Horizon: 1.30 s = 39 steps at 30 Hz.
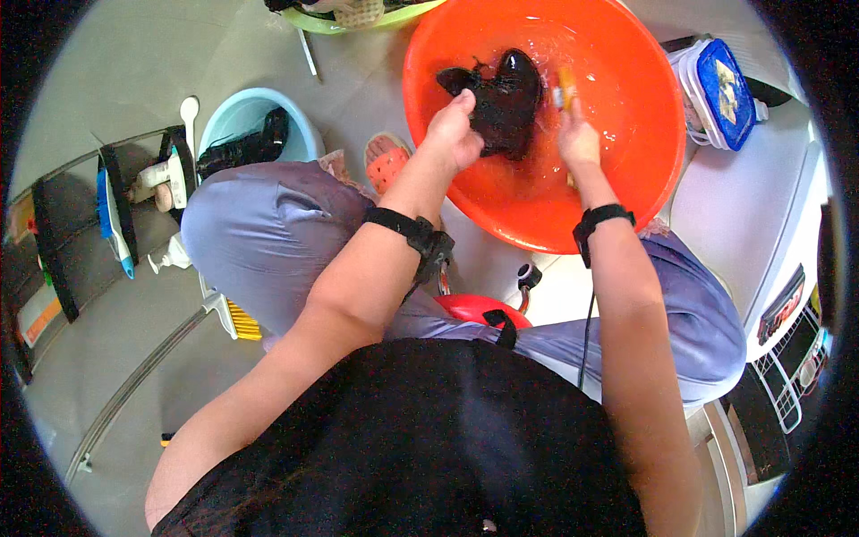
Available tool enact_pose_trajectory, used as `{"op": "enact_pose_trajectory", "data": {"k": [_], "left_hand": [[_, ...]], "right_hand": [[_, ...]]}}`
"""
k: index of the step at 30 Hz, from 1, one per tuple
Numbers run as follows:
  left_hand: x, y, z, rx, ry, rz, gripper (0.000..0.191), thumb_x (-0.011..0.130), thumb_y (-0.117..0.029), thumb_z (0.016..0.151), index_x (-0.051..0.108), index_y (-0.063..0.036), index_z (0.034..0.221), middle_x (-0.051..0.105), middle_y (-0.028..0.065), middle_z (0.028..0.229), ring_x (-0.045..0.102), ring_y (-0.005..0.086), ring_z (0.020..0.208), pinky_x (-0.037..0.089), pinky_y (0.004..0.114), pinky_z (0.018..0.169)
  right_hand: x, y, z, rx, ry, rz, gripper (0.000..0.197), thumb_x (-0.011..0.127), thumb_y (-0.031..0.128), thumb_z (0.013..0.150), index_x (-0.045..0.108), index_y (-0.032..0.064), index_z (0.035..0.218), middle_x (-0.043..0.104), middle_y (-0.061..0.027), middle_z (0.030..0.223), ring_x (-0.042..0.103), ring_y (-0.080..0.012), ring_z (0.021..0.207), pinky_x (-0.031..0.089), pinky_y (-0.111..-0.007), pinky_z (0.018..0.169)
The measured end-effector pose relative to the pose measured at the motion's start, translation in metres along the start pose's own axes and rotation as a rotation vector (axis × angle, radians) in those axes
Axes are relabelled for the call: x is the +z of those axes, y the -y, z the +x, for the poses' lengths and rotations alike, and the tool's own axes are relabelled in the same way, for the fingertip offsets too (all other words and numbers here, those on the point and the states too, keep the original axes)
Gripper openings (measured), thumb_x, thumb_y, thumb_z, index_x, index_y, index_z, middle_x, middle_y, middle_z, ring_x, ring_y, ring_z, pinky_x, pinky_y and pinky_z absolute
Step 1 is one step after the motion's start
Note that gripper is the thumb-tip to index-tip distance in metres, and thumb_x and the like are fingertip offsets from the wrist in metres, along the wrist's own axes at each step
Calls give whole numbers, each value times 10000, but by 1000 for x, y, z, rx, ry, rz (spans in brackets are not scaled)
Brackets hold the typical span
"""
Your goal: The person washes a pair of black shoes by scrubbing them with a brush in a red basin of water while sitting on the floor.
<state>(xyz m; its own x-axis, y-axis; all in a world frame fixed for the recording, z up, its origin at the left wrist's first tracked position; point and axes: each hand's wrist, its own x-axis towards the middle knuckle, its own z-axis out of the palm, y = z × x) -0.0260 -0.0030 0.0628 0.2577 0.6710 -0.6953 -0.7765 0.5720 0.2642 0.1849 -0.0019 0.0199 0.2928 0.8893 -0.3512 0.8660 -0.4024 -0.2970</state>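
A large orange plastic basin (647,148) stands before me with shallow water in it. Inside the basin, my left hand (458,131) grips the near left edge of a wet black article (507,111); its surface is glossy, and I cannot tell whether it is a shoe or cloth. To its right, my right hand (578,141) is closed around a small yellow brush (568,87), blurred, with a whitish side facing the black article. A narrow gap shows between the brush and the article.
Left of the basin, a light blue bucket (309,127) holds more black items. A green basin (315,23) sits beyond. Cleaning brushes, including a blue one (107,208), hang on a rack at left. A blue-lidded plastic tub (728,94) rests on a white appliance (738,181) at right.
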Motion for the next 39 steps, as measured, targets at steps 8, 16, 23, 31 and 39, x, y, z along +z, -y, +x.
{"op": "enact_pose_trajectory", "data": {"k": [8,16,23,31,39], "left_hand": [[9,-13,-4,-115,-44,51,410,351,-303,954,407,-13,1239,454,138,1286,438,323,1177,329,508,1001],[7,-17,-1,-61,-177,-13,377,356,-340,949,465,-48,1162,565,127,1092,544,308,1013,407,473,922],[4,-5,6,3,-56,37,376,345,-317,959,453,-53,1203,548,109,1169,535,282,1056,402,473,941],[16,-6,-9,53,-235,65,376,369,-296,953,440,-36,1216,536,120,1184,531,299,1034,403,482,920],[12,-14,-8,23,-249,114,359,349,-255,962,433,3,1198,510,134,1210,503,291,1093,371,469,963]], "right_hand": [[31,-39,-23,517,244,1036,447,492,358,885,422,203,1298,401,10,583,373,-97,410,332,-253,360],[-15,57,-102,-138,455,983,388,502,317,903,497,164,1259,608,-35,687,520,-162,478,460,-297,465],[0,2,-29,50,-56,168,439,458,378,882,490,147,1255,618,-237,872,625,-374,763,505,-449,695],[12,21,-37,-199,16,27,439,451,398,882,434,246,1294,620,-233,789,606,-414,710,493,-508,633],[3,-24,29,321,-162,354,474,382,280,905,301,130,1347,587,-250,1024,572,-391,948,457,-469,785]]}}
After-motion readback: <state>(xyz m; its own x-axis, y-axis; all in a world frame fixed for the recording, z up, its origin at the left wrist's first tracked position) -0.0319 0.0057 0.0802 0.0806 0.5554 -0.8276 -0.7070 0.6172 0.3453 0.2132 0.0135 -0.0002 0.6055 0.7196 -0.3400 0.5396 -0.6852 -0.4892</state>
